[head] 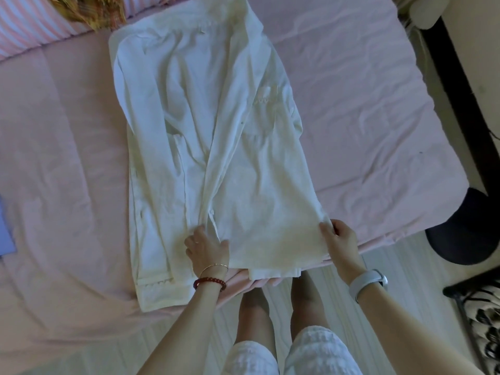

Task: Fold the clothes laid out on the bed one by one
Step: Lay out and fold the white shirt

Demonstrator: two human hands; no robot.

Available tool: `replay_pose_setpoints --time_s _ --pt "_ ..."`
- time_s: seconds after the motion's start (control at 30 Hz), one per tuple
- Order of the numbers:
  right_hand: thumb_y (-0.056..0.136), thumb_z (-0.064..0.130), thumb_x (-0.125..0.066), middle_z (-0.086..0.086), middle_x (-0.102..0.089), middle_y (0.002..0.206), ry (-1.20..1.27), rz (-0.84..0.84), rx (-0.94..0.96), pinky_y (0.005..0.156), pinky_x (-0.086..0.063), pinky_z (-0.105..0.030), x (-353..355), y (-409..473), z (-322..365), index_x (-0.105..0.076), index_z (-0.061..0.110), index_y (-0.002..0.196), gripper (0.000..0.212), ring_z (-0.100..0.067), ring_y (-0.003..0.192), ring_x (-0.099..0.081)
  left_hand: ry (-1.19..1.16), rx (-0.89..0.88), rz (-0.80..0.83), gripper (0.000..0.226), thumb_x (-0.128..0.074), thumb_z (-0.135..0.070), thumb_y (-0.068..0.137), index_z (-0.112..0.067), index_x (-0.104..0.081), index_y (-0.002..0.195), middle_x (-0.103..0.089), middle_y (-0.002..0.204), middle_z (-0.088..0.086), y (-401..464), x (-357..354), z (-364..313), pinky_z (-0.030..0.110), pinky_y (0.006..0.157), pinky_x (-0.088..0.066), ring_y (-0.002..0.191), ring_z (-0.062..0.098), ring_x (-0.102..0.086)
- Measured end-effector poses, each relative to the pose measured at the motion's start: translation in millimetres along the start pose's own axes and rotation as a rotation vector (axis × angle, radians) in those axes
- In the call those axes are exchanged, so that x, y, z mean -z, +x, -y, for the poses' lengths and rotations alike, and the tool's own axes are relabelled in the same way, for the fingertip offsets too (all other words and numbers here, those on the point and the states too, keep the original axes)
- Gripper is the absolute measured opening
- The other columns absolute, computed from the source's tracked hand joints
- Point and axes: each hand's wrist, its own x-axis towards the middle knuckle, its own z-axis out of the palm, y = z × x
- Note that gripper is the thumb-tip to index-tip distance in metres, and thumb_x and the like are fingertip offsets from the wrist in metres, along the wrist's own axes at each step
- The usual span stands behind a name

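Garment: a white long-sleeved shirt (216, 136) lies lengthwise on the pink bed (365, 109), collar end far from you, hem at the near edge just in front of your legs. Both sleeves are folded inward over the body, so the shirt forms a long narrow panel; the right panel overlaps the middle line.

Your left hand (207, 246): it rests on the cloth near the hem, at the middle seam where the two front panels meet. The fingers are fairly straight and spread, pressing the fabric down onto the mattress; the thumb points toward the right. A thin gold bangle and a red bead bracelet (209, 283) sit at that wrist.

Your right hand (338, 239): it pinches the lower right corner of the shirt between thumb and curled fingers, right at the bed's near edge. The corner is lifted slightly off the sheet. A pale grey watch band (368, 283) wraps the wrist.

Hem: part of it hangs a little over the mattress edge between your two hands.

Bed surroundings: a striped pink pillow (29, 25) lies at the far left corner, with a yellow patterned cloth (89, 9) beside it. A blue item (6, 228) shows at the left edge of the view.

Floor side: a dark round object (465, 228) sits by the bed's right corner.
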Motion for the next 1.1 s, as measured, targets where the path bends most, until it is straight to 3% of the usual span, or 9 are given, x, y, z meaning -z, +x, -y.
replay_pose_setpoints --time_s 0.07,0.13,0.27,0.4,0.5,0.63,0.8,1.0,1.1 --pt "0.093 0.015 -0.047 0.0 -0.053 0.072 0.008 -0.107 0.021 0.059 -0.038 -0.029 4.4 2.0 -1.3 -0.055 0.009 0.09 0.011 -0.013 0.065 -0.045 -0.163 0.013 -0.053 0.04 -0.055 0.002 0.082 -0.003 -0.046 0.121 -0.046 0.12 0.019 3.0 1.4 1.8 0.034 0.081 -0.04 0.1 0.035 -0.051" --pt "0.094 0.011 -0.045 0.002 -0.052 0.072 0.025 -0.211 0.034 0.056 -0.037 -0.028 11.6 5.4 -3.0 -0.054 0.007 0.094 0.011 -0.015 0.065 -0.045 -0.36 -0.019 -0.029 0.025 -0.051 0.005 0.084 -0.006 -0.055 0.106 -0.058 0.105 0.013 5.0 5.6 7.6 0.026 0.073 -0.039 0.088 0.026 -0.055" --pt "0.094 0.006 -0.041 -0.017 -0.058 0.093 -0.005 -0.295 -0.014 0.069 -0.032 -0.028 21.9 13.1 -7.3 -0.056 -0.004 0.104 0.021 -0.029 0.083 -0.049 -0.65 0.087 0.161 0.017 -0.05 0.003 0.089 -0.01 -0.06 0.087 -0.063 0.086 0.009 3.7 12.5 25.0 0.03 0.074 -0.05 0.083 0.026 -0.059" --pt "0.092 0.005 -0.043 -0.019 -0.049 0.13 -0.244 -0.181 -0.109 0.09 -0.039 -0.037 16.6 11.7 -7.5 -0.046 0.002 0.13 0.038 -0.034 0.113 -0.049 -0.475 0.134 0.164 0.016 -0.048 -0.003 0.091 -0.005 -0.057 0.105 -0.062 0.104 0.013 0.8 11.0 38.0 0.033 0.074 -0.049 0.08 0.024 -0.06" --pt "0.091 0.009 -0.046 -0.012 -0.036 0.144 -0.525 -0.136 0.033 0.106 -0.026 -0.046 8.2 5.4 0.1 -0.033 0.012 0.141 0.052 -0.033 0.129 -0.036 -0.322 -0.017 0.022 0.024 -0.051 -0.011 0.09 -0.007 -0.055 0.113 -0.059 0.111 0.01 4.1 16.3 18.2 0.028 0.075 -0.041 0.086 0.018 -0.053" --pt "0.091 0.004 -0.044 -0.013 -0.037 0.143 -0.491 -0.089 0.235 0.103 -0.029 -0.042 -2.2 23.7 31.5 -0.034 0.009 0.141 0.051 -0.032 0.128 -0.035 -0.301 -0.297 -0.051 0.023 -0.054 -0.006 0.088 -0.004 -0.056 0.111 -0.051 0.115 0.013 18.2 25.2 -43.4 0.027 0.075 -0.04 0.092 0.022 -0.055" --pt "0.091 0.001 -0.042 -0.015 -0.039 0.14 -0.383 -0.049 0.452 0.102 -0.029 -0.033 -16.4 75.8 99.0 -0.038 0.005 0.138 0.047 -0.032 0.127 -0.035 -0.246 -0.513 -0.053 0.028 -0.052 -0.011 0.09 -0.006 -0.055 0.117 -0.047 0.122 0.011 57.2 38.7 -135.2 0.03 0.091 -0.042 0.11 0.025 -0.052" --pt "0.09 0.0 -0.041 -0.013 -0.046 0.135 -0.286 -0.035 0.645 0.099 -0.033 -0.029 -32.9 151.2 175.8 -0.045 0.004 0.134 0.044 -0.029 0.124 -0.042 -0.128 -0.656 -0.119 0.034 -0.055 -0.014 0.088 -0.006 -0.054 0.122 -0.048 0.126 0.012 110.3 33.7 -221.8 0.031 0.099 -0.034 0.116 0.031 -0.045" --pt "0.092 0.003 -0.04 -0.011 -0.05 0.131 -0.213 0.001 0.627 0.096 -0.038 -0.032 -40.6 193.4 212.2 -0.047 0.007 0.133 0.041 -0.027 0.119 -0.048 0.093 -0.648 -0.117 0.057 -0.061 -0.032 0.084 -0.014 -0.041 0.135 -0.034 0.141 0.007 135.0 17.9 -244.7 0.038 0.1 -0.03 0.129 0.03 -0.03"
